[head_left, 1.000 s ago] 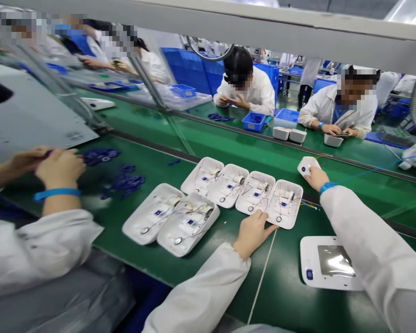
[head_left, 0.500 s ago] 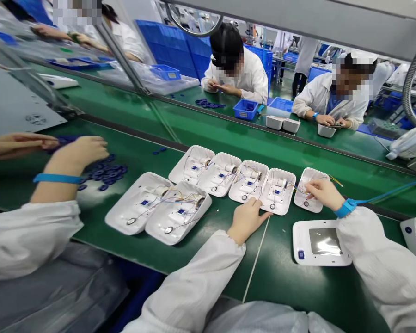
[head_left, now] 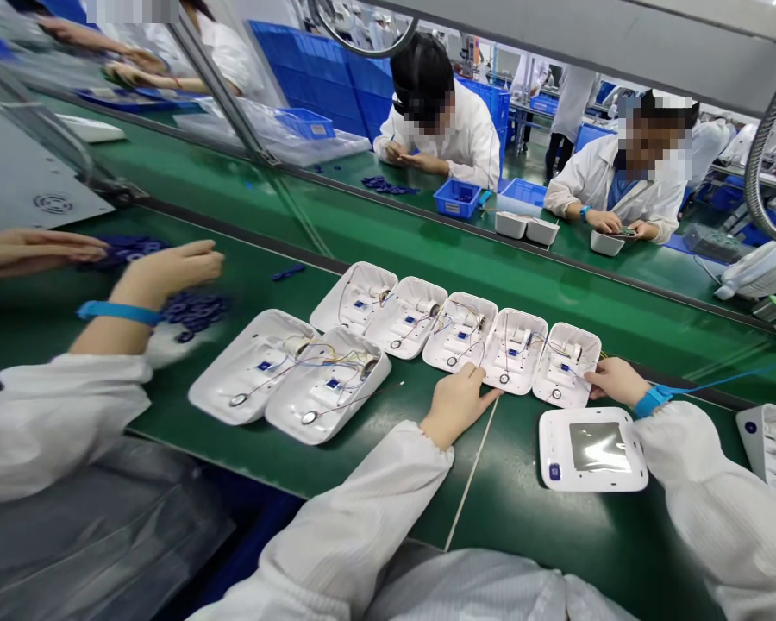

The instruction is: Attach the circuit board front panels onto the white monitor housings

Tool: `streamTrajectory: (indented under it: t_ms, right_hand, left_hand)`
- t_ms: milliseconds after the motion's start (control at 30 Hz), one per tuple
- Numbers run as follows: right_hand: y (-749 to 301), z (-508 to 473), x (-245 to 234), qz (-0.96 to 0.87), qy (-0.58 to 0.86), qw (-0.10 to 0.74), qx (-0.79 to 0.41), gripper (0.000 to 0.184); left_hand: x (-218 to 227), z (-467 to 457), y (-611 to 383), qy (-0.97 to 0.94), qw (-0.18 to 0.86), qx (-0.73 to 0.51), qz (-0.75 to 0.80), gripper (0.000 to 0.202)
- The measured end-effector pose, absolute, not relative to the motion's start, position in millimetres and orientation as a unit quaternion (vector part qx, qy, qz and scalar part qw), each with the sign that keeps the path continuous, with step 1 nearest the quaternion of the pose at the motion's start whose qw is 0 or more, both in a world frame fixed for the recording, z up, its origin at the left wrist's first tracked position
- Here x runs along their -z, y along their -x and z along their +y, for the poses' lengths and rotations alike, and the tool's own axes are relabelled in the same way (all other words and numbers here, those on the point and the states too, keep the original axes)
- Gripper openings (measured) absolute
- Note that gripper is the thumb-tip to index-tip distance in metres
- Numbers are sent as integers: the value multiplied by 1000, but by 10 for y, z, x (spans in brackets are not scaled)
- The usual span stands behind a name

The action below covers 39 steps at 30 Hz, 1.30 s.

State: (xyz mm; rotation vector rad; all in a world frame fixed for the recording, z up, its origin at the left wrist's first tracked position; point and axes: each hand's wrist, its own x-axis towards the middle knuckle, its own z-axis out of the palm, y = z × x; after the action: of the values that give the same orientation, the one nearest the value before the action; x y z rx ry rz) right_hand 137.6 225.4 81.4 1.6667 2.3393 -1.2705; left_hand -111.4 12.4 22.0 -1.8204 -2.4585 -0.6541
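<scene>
Five white plastic housings stand side by side in a row, open side up, with thin wires and small parts inside. At the near edge of the row, my left hand (head_left: 459, 405) touches the fourth housing (head_left: 516, 352) from the left, thumb spread apart from the fingers. The rightmost housing (head_left: 566, 366) sits against that one, and my right hand (head_left: 621, 381) grips its right wall. A wired blue wrist strap (head_left: 656, 400) is on my right wrist. Just below that hand lies a white front panel (head_left: 593, 450) with a grey screen and a dark blue button.
Two more wired housings (head_left: 328, 385) stand nearer on the left. A co-worker's hands (head_left: 172, 274) are over dark blue parts (head_left: 197, 315) at far left. Another housing (head_left: 772, 453) stands at the right edge. Behind the bench edge, other people work near blue bins (head_left: 458, 198).
My right hand has moved from inside the rightmost housing to its right wall. That housing has shifted left, closing the gap to the row. The left hand stays by the row.
</scene>
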Motion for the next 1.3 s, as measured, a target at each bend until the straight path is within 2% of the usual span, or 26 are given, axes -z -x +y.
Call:
streamTrajectory:
  t_ms: [133,233,400,500,600,700,733,800,833,900,967,1000,1067,1133,1167,1300]
  right_hand:
    - [-1296,2138,-874,699,-524,12,486,20]
    - [-1210,2080,-949,666,-516,30,537,18]
    - [-885,1911,-1003,588,-483,46,647,16]
    - [-631,1765,-988,578,-457,28,675,18]
    - [-569,1646,-1046,606,-441,6,663,44]
    - [-860,1608,-1257,690,-409,-34,596,73]
    - [-1024,1606,-1354,721,-394,-61,567,74]
    - [-1399,1589,-1538,765,-380,-132,503,61]
    - [-1589,1564,-1599,775,-389,-171,466,54]
    - [-1929,1469,-1601,770,-436,-239,400,48]
    - [-2176,1316,-1413,736,-496,-287,361,49]
    - [-2258,1221,-1259,712,-520,-304,359,52]
    - [-2344,1008,-900,694,-541,-297,370,60]
    - [-2358,786,-583,686,-539,-275,405,65]
    - [-2351,684,-470,673,-542,-289,412,66]
    - [-2299,422,-373,663,-478,-346,460,76]
  left_hand:
    - [-198,34,1168,571,7,228,-789,47]
    - [-168,-43,1234,545,-6,292,-786,51]
    - [-207,-121,1284,491,25,371,-788,39]
    - [-322,-153,1114,536,44,391,-747,27]
    - [-474,-194,773,631,36,414,-654,22]
    - [-622,-217,416,699,14,431,-571,23]
    - [-660,-204,319,721,-9,432,-542,25]
    - [-700,-125,150,760,-64,419,-493,38]
    - [-698,-61,71,773,-85,400,-484,50]
    - [-659,94,-92,784,-112,341,-507,88]
    - [-593,243,-245,776,-120,276,-555,119]
    - [-558,300,-307,769,-122,252,-575,126]
    - [-495,367,-383,756,-126,232,-599,126]
    - [-450,376,-395,750,-122,255,-598,122]
    - [-433,366,-384,750,-105,281,-590,120]
    - [-386,323,-301,759,66,425,-490,100]
